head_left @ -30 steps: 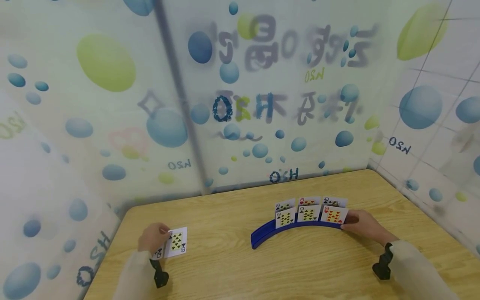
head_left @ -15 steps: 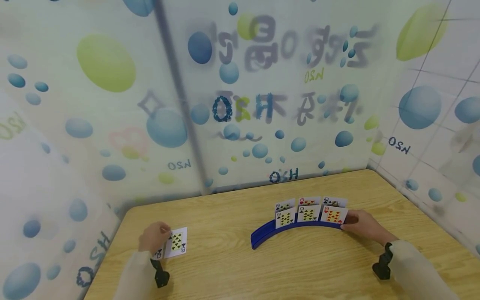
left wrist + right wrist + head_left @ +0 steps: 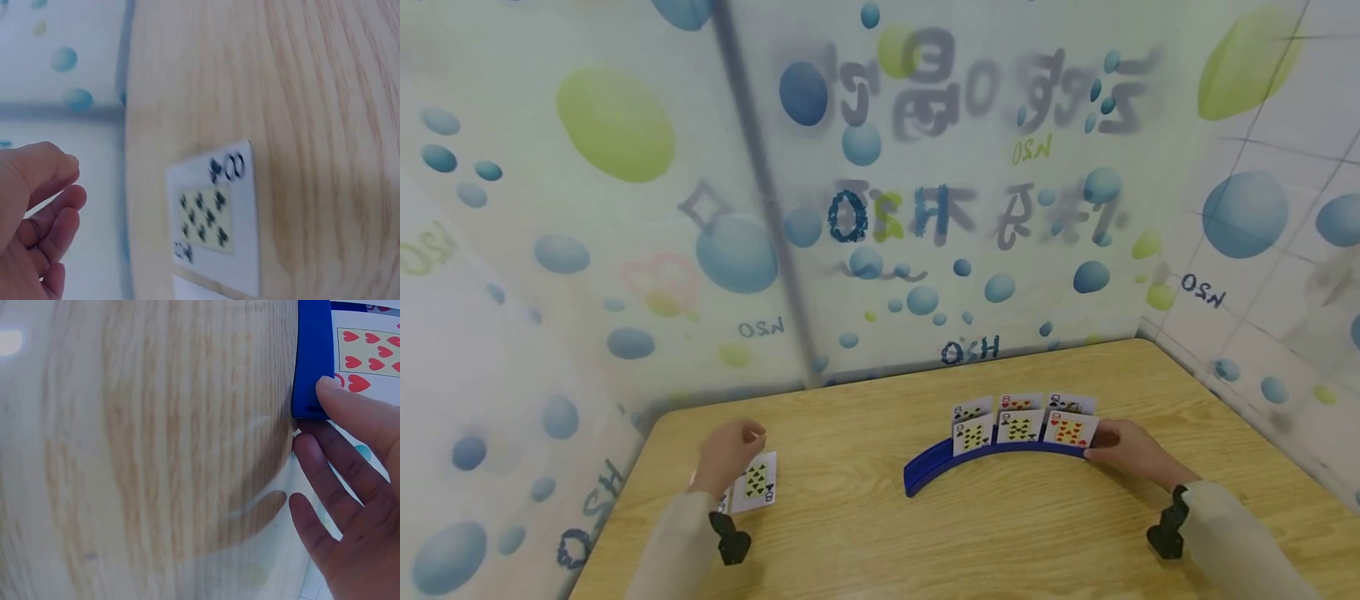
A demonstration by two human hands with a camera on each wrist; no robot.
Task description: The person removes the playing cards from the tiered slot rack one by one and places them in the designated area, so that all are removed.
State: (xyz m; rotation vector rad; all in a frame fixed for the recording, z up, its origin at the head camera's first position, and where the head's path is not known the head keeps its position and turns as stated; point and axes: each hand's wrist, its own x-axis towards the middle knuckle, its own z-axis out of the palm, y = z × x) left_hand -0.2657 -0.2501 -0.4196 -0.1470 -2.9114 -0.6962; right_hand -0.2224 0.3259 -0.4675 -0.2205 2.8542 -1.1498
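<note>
My left hand (image 3: 730, 450) hangs over the table, fingers loosely curled and holding nothing; in the left wrist view the hand (image 3: 37, 212) shows a gap between thumb and fingers. Just below it lies an eight of clubs playing card (image 3: 756, 483), face up, partly over another card mostly hidden by the hand. On the right, my right hand (image 3: 1131, 454) grips the end of a curved blue card holder (image 3: 928, 465). In the right wrist view, the thumb presses the front of the holder (image 3: 314, 356) beside a hearts card (image 3: 365, 353), with fingers behind.
Two rows of upright cards stand in the holder; a front black-suited card (image 3: 972, 437) is leftmost, and a queen (image 3: 1072, 404) stands at back right. The wooden table (image 3: 865, 542) meets a patterned curtain (image 3: 880, 317) behind.
My left hand has lifted off the eight of clubs and moved up and slightly right. The right hand and card holder have stayed in place.
</note>
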